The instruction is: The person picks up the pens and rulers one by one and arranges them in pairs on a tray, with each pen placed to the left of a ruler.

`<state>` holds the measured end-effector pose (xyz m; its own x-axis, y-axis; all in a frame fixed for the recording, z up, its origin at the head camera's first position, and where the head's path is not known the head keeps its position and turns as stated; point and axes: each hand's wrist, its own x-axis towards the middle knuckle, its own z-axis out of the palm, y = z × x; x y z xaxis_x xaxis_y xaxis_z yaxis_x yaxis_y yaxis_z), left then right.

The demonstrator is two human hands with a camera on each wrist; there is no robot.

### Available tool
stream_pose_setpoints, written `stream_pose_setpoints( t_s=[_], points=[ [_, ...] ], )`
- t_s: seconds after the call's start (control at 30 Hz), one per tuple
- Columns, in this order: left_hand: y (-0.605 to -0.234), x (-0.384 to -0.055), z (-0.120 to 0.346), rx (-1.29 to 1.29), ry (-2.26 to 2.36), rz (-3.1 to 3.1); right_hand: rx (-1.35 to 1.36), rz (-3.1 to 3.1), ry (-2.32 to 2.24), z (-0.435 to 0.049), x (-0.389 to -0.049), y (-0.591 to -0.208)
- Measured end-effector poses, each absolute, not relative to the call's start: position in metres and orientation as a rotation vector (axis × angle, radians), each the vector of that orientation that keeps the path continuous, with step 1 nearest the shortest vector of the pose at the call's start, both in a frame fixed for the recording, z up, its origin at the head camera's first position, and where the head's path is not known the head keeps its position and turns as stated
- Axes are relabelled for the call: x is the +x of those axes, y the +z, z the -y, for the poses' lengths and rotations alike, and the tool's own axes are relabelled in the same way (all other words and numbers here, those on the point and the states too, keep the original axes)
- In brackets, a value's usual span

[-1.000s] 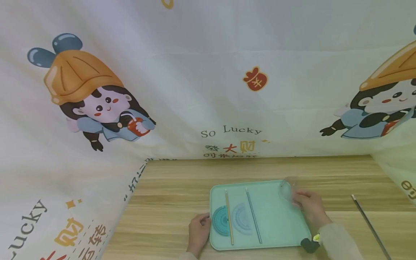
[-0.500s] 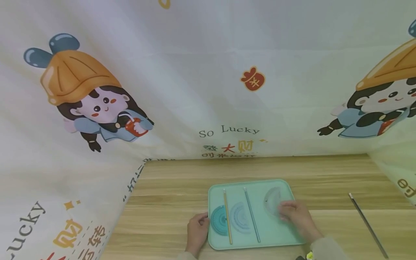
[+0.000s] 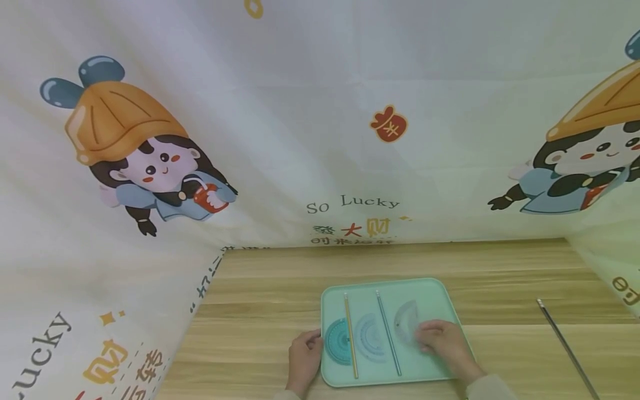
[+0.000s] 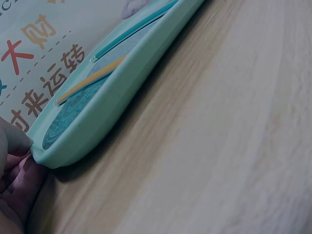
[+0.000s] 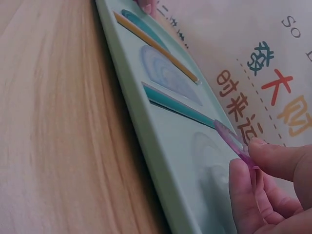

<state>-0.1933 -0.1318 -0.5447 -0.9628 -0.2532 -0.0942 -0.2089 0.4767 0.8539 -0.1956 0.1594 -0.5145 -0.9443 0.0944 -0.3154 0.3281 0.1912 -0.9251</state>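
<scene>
A mint-green tray (image 3: 420, 368) lies on the table. My left hand (image 3: 305, 355) grips its left edge, thumb at the rim in the left wrist view. My right hand (image 3: 446, 343) pinches a clear protractor (image 3: 406, 321) between thumb and fingers above the tray's right half. In the right wrist view this protractor (image 5: 227, 136) looks purplish, tilted and raised off the tray. Lying in the tray from left to right are a teal protractor (image 3: 337, 343), a yellow pencil (image 3: 351, 336), a pale blue protractor (image 3: 369, 338) and a teal pencil (image 3: 389, 334).
A dark pencil (image 3: 565, 344) with a white end lies on the wooden table (image 3: 250, 311), right of the tray. A printed cloth (image 3: 280, 139) hangs behind the table and along both sides.
My right hand has carried the clear protractor left from the tray's right upper corner, towards the teal pencil. The left hand has stayed at the tray's left edge.
</scene>
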Motion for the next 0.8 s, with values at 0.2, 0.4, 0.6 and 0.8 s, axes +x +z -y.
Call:
stream_pose_setpoints(
  t_s=[0.2,0.4,0.6,0.8],
  points=[
    [-0.5454,-0.1935,0.1315,0.423,-1.532,2.657,0.412,-2.324,-1.815,-0.1546,-0.1967,-0.5221],
    [-0.5437,-0.1929,0.1316,0.419,-1.535,2.664,0.403,-2.395,-1.731,-0.1540,-0.1964,-0.5214],
    [-0.5424,-0.1931,0.1315,0.429,-1.536,2.663,0.359,-2.532,-1.581,-0.1525,-0.1964,-0.5178],
    [-0.5451,-0.1933,0.1308,0.444,-1.532,2.658,0.316,-2.664,-1.415,-0.1505,-0.1971,-0.5170]
  ],
)
